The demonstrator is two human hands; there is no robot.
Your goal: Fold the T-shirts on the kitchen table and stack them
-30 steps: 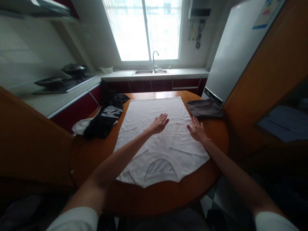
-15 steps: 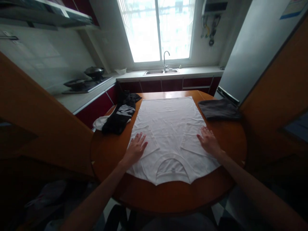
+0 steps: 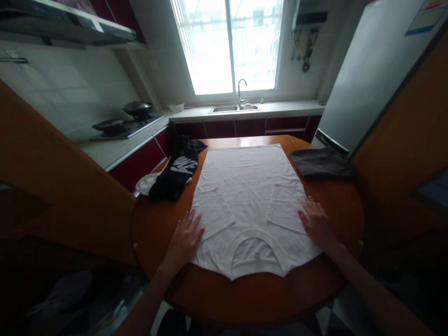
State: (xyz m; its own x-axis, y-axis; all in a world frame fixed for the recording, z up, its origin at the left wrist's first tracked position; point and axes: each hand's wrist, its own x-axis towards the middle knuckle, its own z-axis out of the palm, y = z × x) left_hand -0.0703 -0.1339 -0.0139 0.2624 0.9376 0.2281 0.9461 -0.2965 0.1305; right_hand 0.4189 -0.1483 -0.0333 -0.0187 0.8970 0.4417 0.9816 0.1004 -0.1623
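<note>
A white T-shirt (image 3: 247, 191) lies flat on the round wooden table (image 3: 245, 294), its collar toward me and its sleeves folded inward. My left hand (image 3: 184, 239) rests flat, fingers spread, on the shirt's near left edge, partly on the table. At the near right edge my right hand (image 3: 315, 221) also lies flat with fingers apart on the cloth. Neither hand holds anything.
A black garment with white lettering (image 3: 173, 172) over a white cloth lies at the table's left. A folded dark grey garment (image 3: 320, 163) sits at the far right. Beyond are a counter with a sink (image 3: 234, 108), a stove (image 3: 121, 126) and a fridge (image 3: 367, 79).
My left hand has slid from the shirt's middle to its near left edge. My right hand has drawn back along the right edge toward me. The view has shifted slightly.
</note>
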